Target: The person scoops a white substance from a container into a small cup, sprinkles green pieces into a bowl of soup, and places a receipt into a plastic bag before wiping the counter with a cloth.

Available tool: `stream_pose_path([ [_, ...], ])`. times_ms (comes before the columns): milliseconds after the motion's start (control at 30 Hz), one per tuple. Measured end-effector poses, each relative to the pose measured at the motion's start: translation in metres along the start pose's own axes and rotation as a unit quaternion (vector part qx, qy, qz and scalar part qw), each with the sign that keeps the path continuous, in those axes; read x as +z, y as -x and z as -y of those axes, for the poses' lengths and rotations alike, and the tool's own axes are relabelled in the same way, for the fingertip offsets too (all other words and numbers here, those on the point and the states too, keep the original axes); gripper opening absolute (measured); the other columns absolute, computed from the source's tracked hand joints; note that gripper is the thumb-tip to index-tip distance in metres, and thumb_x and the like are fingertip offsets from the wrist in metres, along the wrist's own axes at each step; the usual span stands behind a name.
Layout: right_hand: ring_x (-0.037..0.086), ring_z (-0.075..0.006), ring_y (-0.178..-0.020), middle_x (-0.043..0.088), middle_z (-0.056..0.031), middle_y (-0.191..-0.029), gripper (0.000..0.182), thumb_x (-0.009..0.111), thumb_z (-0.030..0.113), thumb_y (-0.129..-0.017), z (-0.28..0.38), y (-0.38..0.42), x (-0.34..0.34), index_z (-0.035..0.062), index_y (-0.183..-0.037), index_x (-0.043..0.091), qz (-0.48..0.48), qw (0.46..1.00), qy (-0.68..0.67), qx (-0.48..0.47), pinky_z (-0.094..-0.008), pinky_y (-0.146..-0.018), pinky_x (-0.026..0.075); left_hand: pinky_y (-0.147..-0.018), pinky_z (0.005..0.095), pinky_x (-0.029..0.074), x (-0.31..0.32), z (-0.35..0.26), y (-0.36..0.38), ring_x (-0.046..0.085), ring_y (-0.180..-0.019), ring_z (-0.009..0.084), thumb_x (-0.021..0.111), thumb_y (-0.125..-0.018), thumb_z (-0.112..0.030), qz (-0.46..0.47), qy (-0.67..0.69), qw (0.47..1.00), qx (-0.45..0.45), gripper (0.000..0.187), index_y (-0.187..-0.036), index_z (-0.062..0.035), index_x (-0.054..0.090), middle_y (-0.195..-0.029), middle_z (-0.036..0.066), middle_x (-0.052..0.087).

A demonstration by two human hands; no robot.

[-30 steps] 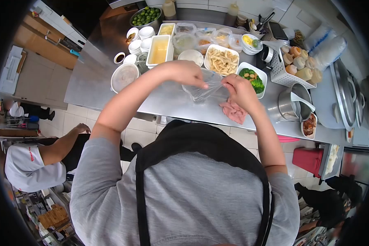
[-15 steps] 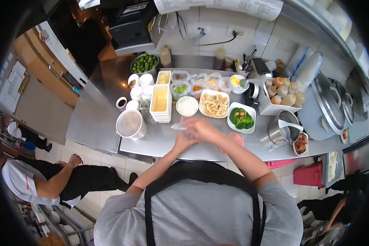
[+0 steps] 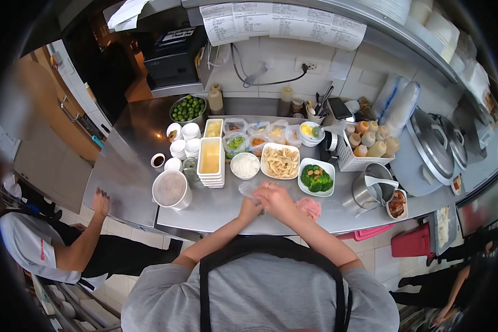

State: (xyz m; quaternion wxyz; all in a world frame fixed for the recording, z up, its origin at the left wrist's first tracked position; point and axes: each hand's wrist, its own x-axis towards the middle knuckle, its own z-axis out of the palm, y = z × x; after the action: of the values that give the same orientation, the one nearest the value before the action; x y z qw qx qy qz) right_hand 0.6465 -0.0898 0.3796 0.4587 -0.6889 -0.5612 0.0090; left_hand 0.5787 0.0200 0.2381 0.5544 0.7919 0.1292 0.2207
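My left hand (image 3: pixel 250 210) and my right hand (image 3: pixel 276 199) are together over the front of the steel counter, closed on a piece of clear plastic (image 3: pixel 247 190) that looks like a small bag. Its lower part is hidden behind my fingers. Just beyond sits a bowl of white rice (image 3: pixel 245 165). A white dish of pale cooked pieces (image 3: pixel 281 161) stands behind my right hand. To its right is a square dish of broccoli (image 3: pixel 317 178). A crumpled pink cloth (image 3: pixel 309 208) lies beside my right wrist.
Left on the counter are a lidded white tub (image 3: pixel 171 189), stacked cups (image 3: pixel 178 148) and stacked rectangular containers (image 3: pixel 211 157). Right are a steel pitcher (image 3: pixel 365 191) and a basket of bottles (image 3: pixel 365 160). One person (image 3: pixel 36 238) stands left; another (image 3: pixel 454 288) is at lower right.
My view has tilted up and shifted slightly. My hands have drawn closer together on the clear plastic. The person at left has moved a hand up to the counter's edge.
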Motion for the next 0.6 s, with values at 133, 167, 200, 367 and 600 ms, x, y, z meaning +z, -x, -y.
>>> stream_pose_path([
  [133, 0.058, -0.0247, -0.077, 0.060, -0.0104, -0.082, 0.013, 0.063, 0.001, -0.069, 0.008, 0.004, -0.007, 0.0012, -0.081, 0.063, -0.011, 0.997, 0.078, -0.022, -0.0336, -0.069, 0.046, -0.074, 0.0350, 0.045, -0.006, 0.003, 0.001, 0.058, -0.084, 0.0300, 0.065, -0.068, -0.014, 0.050, -0.050, 0.997, -0.003, 0.032, -0.096, 0.0002, 0.056, -0.090, 0.016, 0.060],
  [167, 0.058, -0.0252, -0.078, 0.060, -0.0101, -0.082, 0.014, 0.062, 0.001, -0.069, 0.010, 0.005, -0.010, 0.0012, -0.084, 0.063, -0.027, 0.989, 0.145, -0.006, -0.0342, -0.069, 0.046, -0.074, 0.0355, 0.045, -0.005, 0.001, 0.001, 0.058, -0.084, 0.0310, 0.065, -0.067, -0.013, 0.001, -0.065, 0.998, 0.005, 0.033, -0.096, 0.0000, 0.057, -0.090, 0.017, 0.060],
  [200, 0.058, -0.0252, -0.078, 0.060, -0.0101, -0.082, 0.014, 0.062, 0.001, -0.069, 0.002, 0.008, -0.011, 0.0012, -0.084, 0.063, -0.026, 0.989, 0.145, -0.006, -0.0342, -0.069, 0.046, -0.074, 0.0361, 0.045, -0.005, 0.001, 0.002, 0.058, -0.083, 0.0320, 0.066, -0.066, -0.012, -0.047, -0.080, 0.996, 0.011, 0.033, -0.096, -0.0003, 0.057, -0.090, 0.017, 0.060],
  [367, 0.055, -0.0322, -0.086, 0.058, -0.0143, -0.082, 0.017, 0.059, 0.006, -0.071, 0.051, -0.032, -0.056, 0.0040, -0.088, 0.063, 0.034, 0.989, -0.037, 0.139, -0.0375, -0.076, 0.044, -0.073, 0.0382, 0.044, 0.000, -0.002, 0.000, 0.056, -0.082, 0.0325, 0.066, -0.063, -0.011, -0.050, -0.045, 0.997, 0.033, 0.033, -0.093, -0.0013, 0.057, -0.089, 0.016, 0.059],
  [600, 0.058, -0.0225, -0.070, 0.061, -0.0095, -0.071, 0.012, 0.054, 0.015, -0.074, -0.045, 0.016, 0.047, 0.0051, -0.074, 0.061, 0.188, 0.852, 0.459, -0.166, -0.0442, -0.083, 0.039, -0.074, 0.0367, 0.043, -0.011, -0.019, -0.004, 0.052, -0.085, 0.0324, 0.064, -0.062, -0.006, -0.004, -0.144, 0.969, 0.201, 0.027, -0.087, -0.0019, 0.056, -0.090, 0.015, 0.057],
])
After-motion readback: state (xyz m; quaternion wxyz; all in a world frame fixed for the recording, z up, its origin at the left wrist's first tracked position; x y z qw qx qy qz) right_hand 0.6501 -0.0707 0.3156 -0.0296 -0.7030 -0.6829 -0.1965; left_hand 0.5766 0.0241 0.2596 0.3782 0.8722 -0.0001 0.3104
